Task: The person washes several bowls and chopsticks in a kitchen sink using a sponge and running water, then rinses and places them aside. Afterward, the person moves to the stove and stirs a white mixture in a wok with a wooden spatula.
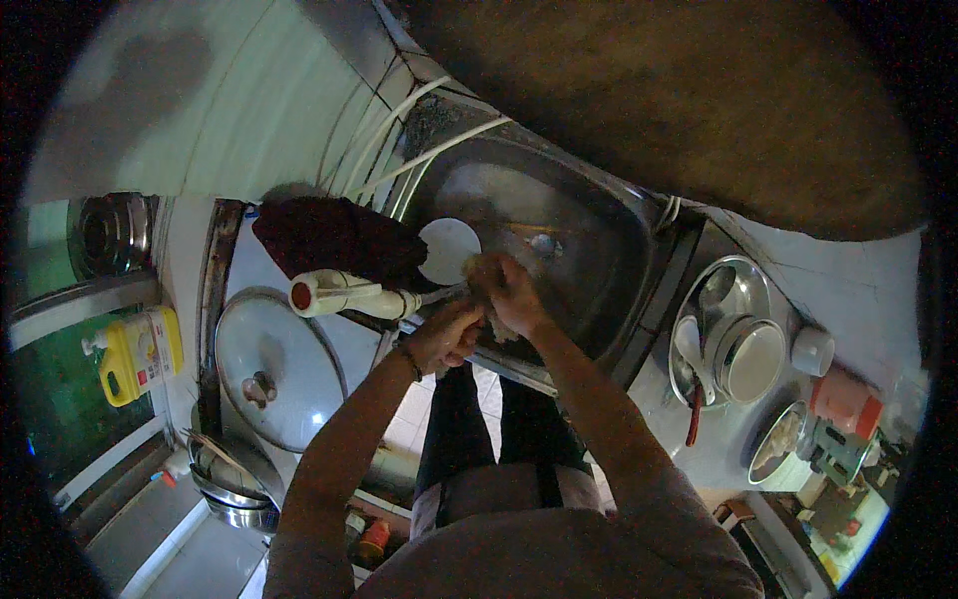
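Note:
My right hand [518,296] is over the near left part of a metal sink [599,299], its fingers curled around a pale brown, crumpled cloth-like thing [503,329]. Close beside it, my left hand [447,337] is curled at the sink's near edge; whether it holds anything is hidden. A cream tap-like fitting [352,294] with a red round end lies left of the hands, its metal tube reaching toward them. A round white dish [450,251] is at the sink's left side, next to a dark red cloth [340,238]. The drain [544,244] shows beyond my right hand.
On the left are a glass pot lid [281,367], stacked metal pans [232,494] and a yellow jug [142,356]. On the right counter, a metal basin [730,273] holds bowls [756,361] and spoons, near a white cup [812,352] and a food bowl [778,442]. White hoses [441,153] cross the sink's far left corner.

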`<state>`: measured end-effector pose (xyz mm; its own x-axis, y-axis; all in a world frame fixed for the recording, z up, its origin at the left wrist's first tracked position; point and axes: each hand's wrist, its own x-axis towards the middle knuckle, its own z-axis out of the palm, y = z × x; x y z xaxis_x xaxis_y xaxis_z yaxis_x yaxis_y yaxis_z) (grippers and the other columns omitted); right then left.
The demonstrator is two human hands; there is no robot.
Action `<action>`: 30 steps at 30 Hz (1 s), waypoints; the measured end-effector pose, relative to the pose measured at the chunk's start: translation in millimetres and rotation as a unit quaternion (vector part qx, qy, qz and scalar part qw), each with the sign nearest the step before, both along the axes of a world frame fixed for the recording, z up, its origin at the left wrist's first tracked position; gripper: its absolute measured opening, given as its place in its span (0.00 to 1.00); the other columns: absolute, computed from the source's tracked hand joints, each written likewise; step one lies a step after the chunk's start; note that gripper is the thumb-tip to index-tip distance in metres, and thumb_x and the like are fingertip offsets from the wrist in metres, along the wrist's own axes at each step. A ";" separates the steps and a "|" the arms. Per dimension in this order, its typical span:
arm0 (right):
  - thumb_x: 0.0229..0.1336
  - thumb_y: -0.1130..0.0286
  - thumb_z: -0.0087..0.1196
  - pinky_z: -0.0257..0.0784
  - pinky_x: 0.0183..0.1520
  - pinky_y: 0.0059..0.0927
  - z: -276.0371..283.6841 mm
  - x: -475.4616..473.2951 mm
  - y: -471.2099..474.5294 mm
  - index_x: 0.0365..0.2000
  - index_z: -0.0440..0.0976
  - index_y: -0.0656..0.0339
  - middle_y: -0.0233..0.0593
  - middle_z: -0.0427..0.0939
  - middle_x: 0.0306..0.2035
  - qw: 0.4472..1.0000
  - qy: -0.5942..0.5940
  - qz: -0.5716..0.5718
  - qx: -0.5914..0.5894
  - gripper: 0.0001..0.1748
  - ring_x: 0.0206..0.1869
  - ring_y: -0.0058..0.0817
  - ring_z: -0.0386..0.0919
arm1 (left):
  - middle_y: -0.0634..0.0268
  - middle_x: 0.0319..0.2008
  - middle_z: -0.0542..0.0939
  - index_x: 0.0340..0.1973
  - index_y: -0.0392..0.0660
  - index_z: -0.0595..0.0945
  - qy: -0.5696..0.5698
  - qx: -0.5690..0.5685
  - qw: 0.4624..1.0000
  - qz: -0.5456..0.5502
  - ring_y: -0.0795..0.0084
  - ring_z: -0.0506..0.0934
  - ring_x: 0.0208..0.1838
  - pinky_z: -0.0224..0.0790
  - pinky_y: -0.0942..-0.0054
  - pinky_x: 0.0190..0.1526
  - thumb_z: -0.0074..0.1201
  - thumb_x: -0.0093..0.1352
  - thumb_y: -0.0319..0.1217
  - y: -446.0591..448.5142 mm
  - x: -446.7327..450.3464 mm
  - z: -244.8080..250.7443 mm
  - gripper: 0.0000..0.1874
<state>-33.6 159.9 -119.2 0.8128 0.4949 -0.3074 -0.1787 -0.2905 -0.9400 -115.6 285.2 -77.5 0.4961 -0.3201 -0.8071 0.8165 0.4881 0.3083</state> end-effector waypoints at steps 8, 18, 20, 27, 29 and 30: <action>0.61 0.61 0.45 0.73 0.39 0.36 -30.4 7.5 11.2 0.44 0.70 0.64 0.46 0.77 0.38 0.980 0.113 -0.164 0.002 0.19 0.37 0.39 0.76 | 0.75 0.14 0.61 0.25 0.54 0.66 0.040 -0.001 0.986 0.162 0.83 0.56 0.13 0.43 0.82 0.12 0.40 0.70 0.48 -38.3 9.8 11.3 0.16; 0.62 0.49 0.40 0.72 0.49 0.42 -23.7 -17.1 17.3 0.49 0.67 0.63 0.47 0.75 0.45 0.708 0.577 -0.045 0.405 0.28 0.43 0.42 0.75 | 0.78 0.12 0.61 0.28 0.55 0.69 0.066 -0.191 0.956 0.212 0.84 0.55 0.09 0.44 0.84 0.08 0.40 0.71 0.49 0.0 -3.0 0.4 0.15; 0.61 0.48 0.45 0.71 0.49 0.37 -52.4 -30.6 11.4 0.49 0.68 0.60 0.41 0.76 0.44 0.729 0.568 -0.074 0.375 0.27 0.42 0.35 0.75 | 0.77 0.15 0.64 0.27 0.55 0.69 0.043 -0.164 0.968 0.184 0.84 0.60 0.12 0.45 0.85 0.10 0.44 0.67 0.55 -10.4 1.0 -2.7 0.19; 0.63 0.53 0.41 0.73 0.43 0.29 23.0 -20.3 3.7 0.45 0.68 0.65 0.43 0.77 0.37 0.874 0.435 -0.076 0.203 0.24 0.39 0.30 0.77 | 0.66 0.33 0.75 0.50 0.50 0.70 -0.056 -0.157 0.947 0.276 0.72 0.73 0.26 0.67 0.73 0.24 0.43 0.68 0.50 -16.1 -12.8 -51.7 0.22; 0.61 0.53 0.45 0.73 0.41 0.25 32.8 -5.7 -5.9 0.42 0.70 0.65 0.40 0.78 0.34 0.885 0.439 -0.012 0.152 0.24 0.35 0.28 0.77 | 0.62 0.37 0.77 0.55 0.49 0.69 -0.101 -0.207 0.930 0.287 0.68 0.75 0.30 0.72 0.68 0.30 0.43 0.69 0.47 -14.1 -12.6 -53.2 0.23; 0.60 0.53 0.47 0.72 0.40 0.24 32.8 -3.0 -7.5 0.41 0.71 0.66 0.40 0.78 0.33 0.912 0.390 -0.002 0.129 0.23 0.35 0.27 0.77 | 0.62 0.39 0.77 0.55 0.49 0.69 -0.125 -0.180 0.934 0.284 0.66 0.76 0.32 0.73 0.67 0.33 0.43 0.69 0.47 -15.7 -9.8 -46.9 0.23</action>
